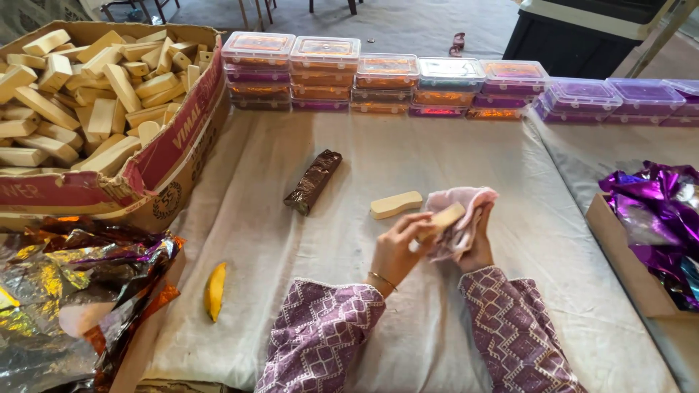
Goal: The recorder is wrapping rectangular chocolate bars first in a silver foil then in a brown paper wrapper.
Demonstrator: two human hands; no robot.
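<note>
Cardboard box [156,178] of pale bars fills the upper left, a brown foil-wrapped bar [313,181] lies mid-table, then a bare bar [395,204] just left of the hands. Left hand [399,249] pinches a cream bar [442,219], long axis tilting up-right, against the pink cloth [466,215] gripped in the right hand [480,247], both at lower centre

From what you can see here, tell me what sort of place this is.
Probably a small hand-packing workshop. A cardboard box brims with pale bars, lidded plastic containers stand stacked in a row, and the left hand holds a bar against a pink cloth.
</note>
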